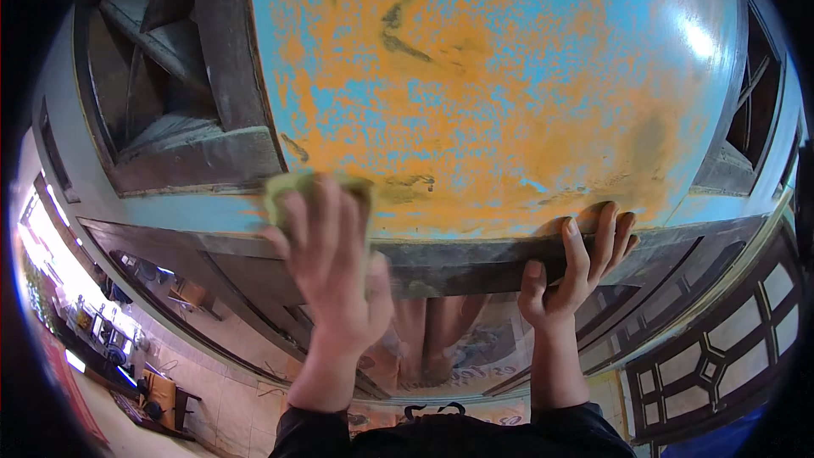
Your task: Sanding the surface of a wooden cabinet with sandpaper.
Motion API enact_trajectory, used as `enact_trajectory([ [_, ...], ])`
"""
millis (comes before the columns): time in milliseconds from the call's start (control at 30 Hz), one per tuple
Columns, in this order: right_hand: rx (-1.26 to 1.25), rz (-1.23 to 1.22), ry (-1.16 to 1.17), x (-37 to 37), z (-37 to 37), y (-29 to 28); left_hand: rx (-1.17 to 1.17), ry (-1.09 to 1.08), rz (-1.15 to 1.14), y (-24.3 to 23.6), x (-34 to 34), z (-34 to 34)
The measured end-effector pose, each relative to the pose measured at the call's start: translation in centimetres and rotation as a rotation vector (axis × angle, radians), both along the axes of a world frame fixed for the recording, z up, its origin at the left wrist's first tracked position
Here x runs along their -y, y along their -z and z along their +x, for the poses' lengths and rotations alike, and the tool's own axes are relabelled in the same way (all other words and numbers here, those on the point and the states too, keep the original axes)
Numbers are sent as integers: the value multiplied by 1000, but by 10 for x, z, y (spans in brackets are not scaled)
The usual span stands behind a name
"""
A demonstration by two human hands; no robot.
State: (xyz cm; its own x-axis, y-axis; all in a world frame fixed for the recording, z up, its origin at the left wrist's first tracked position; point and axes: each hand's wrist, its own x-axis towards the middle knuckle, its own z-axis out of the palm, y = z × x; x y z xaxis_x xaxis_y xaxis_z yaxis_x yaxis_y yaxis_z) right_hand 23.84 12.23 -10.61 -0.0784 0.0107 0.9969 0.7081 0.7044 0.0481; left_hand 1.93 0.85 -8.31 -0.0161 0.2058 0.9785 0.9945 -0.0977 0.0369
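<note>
Before me is a wall panel [526,102] with patchy orange and light blue paint and a few dark smudges. My left hand [329,267], blurred by motion, presses a yellow-green sponge-like pad [363,195] against the panel's lower left corner. The pad's exact kind is hard to make out behind the fingers. Over on the right, my right hand [581,267] has its fingers spread, resting on the dark wooden beam [458,256] below the panel, fingertips touching the paint. Nothing shows in that hand.
A dark slatted wooden vent [161,76] borders the panel on the left, another vent [750,93] on the right. Glass panes [458,343] sit under the beam. Far below left stands a chair [161,399] on a tiled floor; a dark window grille [721,348] is at lower right.
</note>
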Motion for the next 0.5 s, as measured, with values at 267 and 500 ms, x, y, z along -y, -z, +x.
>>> enact_trajectory([
  [267,7,-27,13,1,3,2,135,-187,20,-11,8,-20],
  [500,5,-15,-3,1,0,0,-5,-68,-19,7,2,-8],
])
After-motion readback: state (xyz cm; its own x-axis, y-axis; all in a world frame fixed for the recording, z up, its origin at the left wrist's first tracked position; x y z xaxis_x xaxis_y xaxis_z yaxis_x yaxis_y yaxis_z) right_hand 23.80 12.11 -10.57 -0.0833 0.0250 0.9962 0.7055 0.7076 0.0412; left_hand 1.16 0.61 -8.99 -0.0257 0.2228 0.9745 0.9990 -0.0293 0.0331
